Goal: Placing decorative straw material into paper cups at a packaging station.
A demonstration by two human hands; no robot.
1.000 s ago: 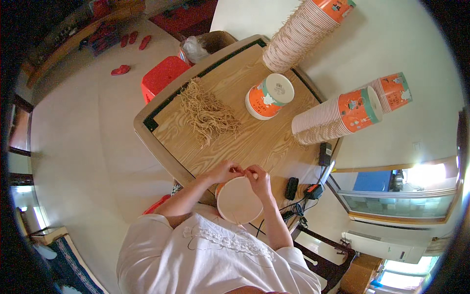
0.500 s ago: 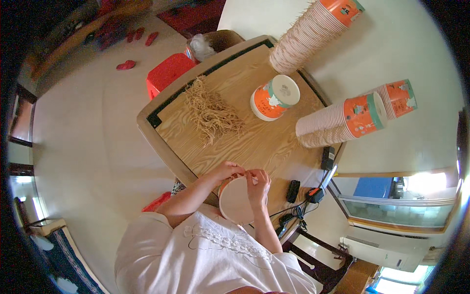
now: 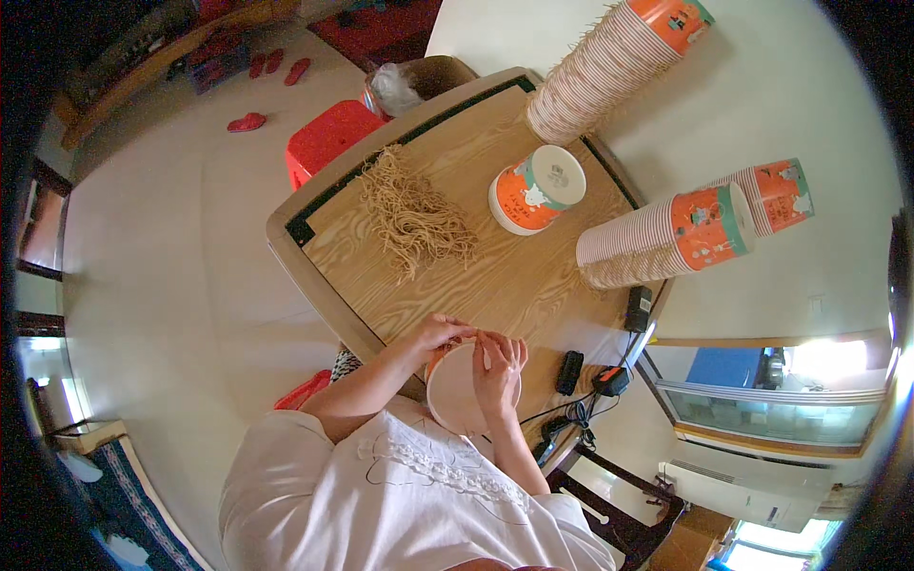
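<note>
Wooden table (image 3: pixel 352 295), three tub stacks (image 3: pixel 609 76) (image 3: pixel 633 252) (image 3: pixel 783 195), two hands (image 3: pixel 443 331) (image 3: pixel 500 366) at one tub (image 3: pixel 452 395)

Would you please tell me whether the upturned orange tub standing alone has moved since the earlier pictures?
No: the upturned tub keeps its place on the table; only the whole view has shifted.

On table (image 3: pixel 533 276): strings (image 3: pixel 414 219) left; single tub (image 3: pixel 521 200) between; stacked tubs (image 3: pixel 700 226) right

Head-worn fisheye, facing down, close above the tabletop (image 3: pixel 519 285), dark rim hard to read
</note>
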